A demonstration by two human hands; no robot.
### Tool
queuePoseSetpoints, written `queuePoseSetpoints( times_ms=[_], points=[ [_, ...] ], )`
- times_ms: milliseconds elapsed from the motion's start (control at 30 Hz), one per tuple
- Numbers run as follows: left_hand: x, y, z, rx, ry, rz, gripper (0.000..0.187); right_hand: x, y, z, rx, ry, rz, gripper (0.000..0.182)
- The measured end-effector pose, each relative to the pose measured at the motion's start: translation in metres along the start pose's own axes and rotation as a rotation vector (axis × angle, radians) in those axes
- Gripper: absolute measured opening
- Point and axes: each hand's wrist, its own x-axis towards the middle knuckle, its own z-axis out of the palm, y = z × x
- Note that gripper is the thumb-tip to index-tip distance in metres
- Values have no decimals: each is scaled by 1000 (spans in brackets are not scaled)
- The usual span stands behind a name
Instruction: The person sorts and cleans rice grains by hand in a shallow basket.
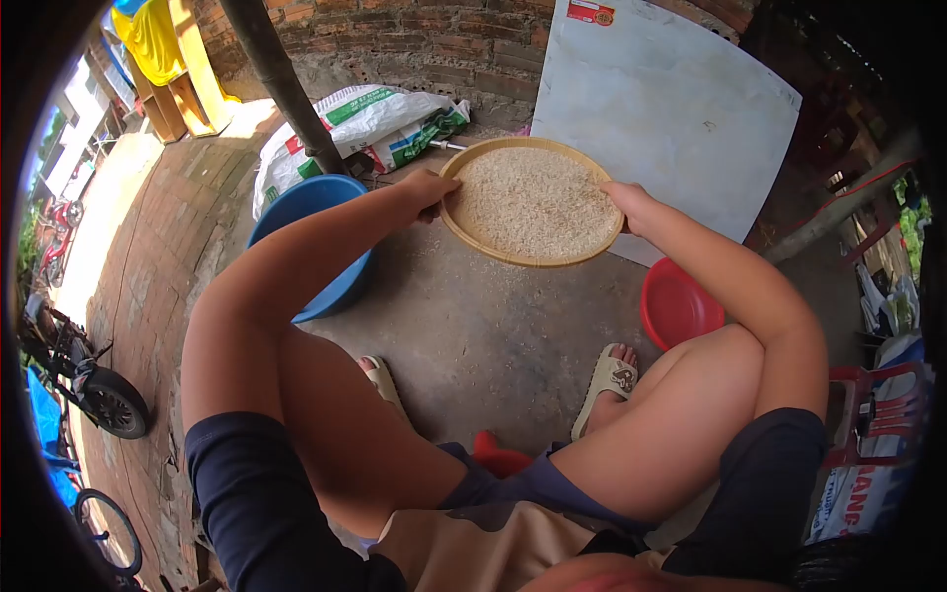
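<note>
A round, shallow woven tray [533, 260] is held up in front of me above the concrete floor. Pale grains [538, 202] that look like rice are spread over most of its inside. My left hand [427, 191] grips the tray's left rim, the thumb on top and the other fingers partly hidden beneath. On the opposite side, my right hand [634, 205] is closed on the right rim. Below my left forearm stands a blue basin [340, 286], partly covered by the arm. A red basin [681, 304] rests on the floor below my right forearm.
White and green sacks [380, 123] lie by the brick wall [444, 49], beside a dark pole [281, 84]. A pale board [671, 109] leans behind the tray. A red plastic chair [873, 414] is at right; a motorbike wheel [116, 403] is at left. Scattered grains lie on the floor.
</note>
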Motion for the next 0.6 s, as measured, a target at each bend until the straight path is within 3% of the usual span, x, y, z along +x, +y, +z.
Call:
queuePoseSetpoints(
  times_ms=[67, 133, 167, 200, 233, 267, 400, 467, 533, 600],
  points=[
    [18, -17, -38, 81, 101, -22, 33, -22, -11, 25, -58, -6, -2, 24],
    [30, -27, -44, 36, 206, -29, 34, -30, -12, 42, -145, -254, -27, 22],
    [33, -29, -51, 0, 313, -36, 35, -32, -12, 42, -133, -261, -31, 22],
    [7, -16, -35, -127, 296, 12, 36, -31, -9, 37, -122, -226, -15, 21],
    [20, -25, -28, -132, 287, 82, 34, -29, -5, 31, -110, -193, 1, 20],
    [-17, -3, -4, -11, 381, 117, 33, -20, 1, 21, -115, -140, -48, 20],
    [-34, 13, 27, 59, 187, 170, 37, 5, 6, -11, -141, -26, -131, 22],
    [-15, 9, 12, 45, 135, 109, 34, -9, -7, 1, 146, 33, -155, 22],
    [-4, -3, -24, -16, 79, 3, 31, -13, -10, 19, 7, -37, -163, 21],
    [4, -17, -47, -40, 182, -30, 28, -54, -24, 39, -124, -197, -166, 22]
  ],
)
